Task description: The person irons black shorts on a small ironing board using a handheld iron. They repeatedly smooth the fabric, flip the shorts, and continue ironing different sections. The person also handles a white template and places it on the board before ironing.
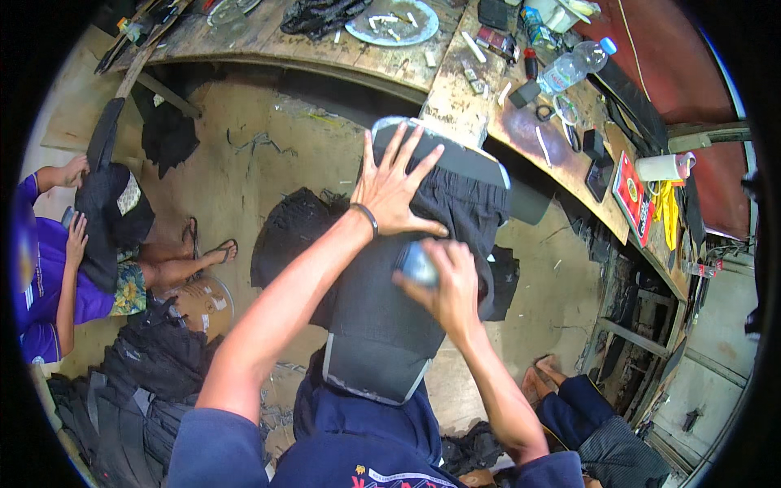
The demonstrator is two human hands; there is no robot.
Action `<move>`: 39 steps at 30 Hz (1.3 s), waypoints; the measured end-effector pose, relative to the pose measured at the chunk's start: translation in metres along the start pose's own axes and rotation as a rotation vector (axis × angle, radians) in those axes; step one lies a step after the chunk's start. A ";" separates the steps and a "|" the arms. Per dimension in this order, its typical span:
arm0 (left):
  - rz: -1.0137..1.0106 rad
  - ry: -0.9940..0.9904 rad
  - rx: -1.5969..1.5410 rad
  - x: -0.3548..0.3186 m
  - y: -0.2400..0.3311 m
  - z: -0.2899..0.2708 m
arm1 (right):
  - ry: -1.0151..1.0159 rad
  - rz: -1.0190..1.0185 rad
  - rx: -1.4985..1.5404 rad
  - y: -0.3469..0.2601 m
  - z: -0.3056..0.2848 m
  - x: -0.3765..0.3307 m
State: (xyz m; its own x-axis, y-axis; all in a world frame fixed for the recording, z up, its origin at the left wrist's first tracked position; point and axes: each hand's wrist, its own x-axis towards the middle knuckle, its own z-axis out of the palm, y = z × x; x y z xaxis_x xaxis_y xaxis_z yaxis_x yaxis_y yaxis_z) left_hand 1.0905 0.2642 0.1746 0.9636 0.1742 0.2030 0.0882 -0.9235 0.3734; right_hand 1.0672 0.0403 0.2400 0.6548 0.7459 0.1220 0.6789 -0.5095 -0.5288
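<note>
Black trousers [370,281] with a gathered elastic waist lie over a long dark board [376,376] with pale edges. The board reaches from my lap to the worktable. My left hand [394,195] presses flat on the cloth near the waist, fingers spread. Lower and to the right, my right hand [451,285] is closed around a small rounded blue-and-white object [416,264], held against or just over the cloth. Motion blurs it, so its kind cannot be made out.
The wooden worktable [285,50] bears a plate [403,37] with white sticks, a plastic bottle [569,69], scissors [565,114] and a red booklet [630,195]. At left a person in purple [73,260] handles black cloth. Dark garments [138,398] are heaped lower left; another person's legs [569,398] show lower right.
</note>
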 end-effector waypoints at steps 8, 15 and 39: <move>0.041 0.024 -0.038 -0.001 -0.004 0.003 | -0.074 0.024 0.037 -0.032 0.008 -0.023; 0.002 0.025 0.042 -0.002 0.005 -0.004 | -0.127 0.190 0.005 -0.064 0.032 -0.063; 0.050 -1.070 -1.299 -0.370 0.226 -0.119 | -0.010 1.350 0.833 -0.071 -0.116 -0.462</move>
State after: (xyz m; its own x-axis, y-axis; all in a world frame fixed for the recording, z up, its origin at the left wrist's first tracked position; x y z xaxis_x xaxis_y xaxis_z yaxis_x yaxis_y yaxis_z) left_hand 0.7238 0.0314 0.2916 0.7331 -0.6427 -0.2224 0.3281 0.0477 0.9434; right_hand 0.7547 -0.3180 0.3186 0.5961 -0.0370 -0.8021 -0.7423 -0.4064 -0.5328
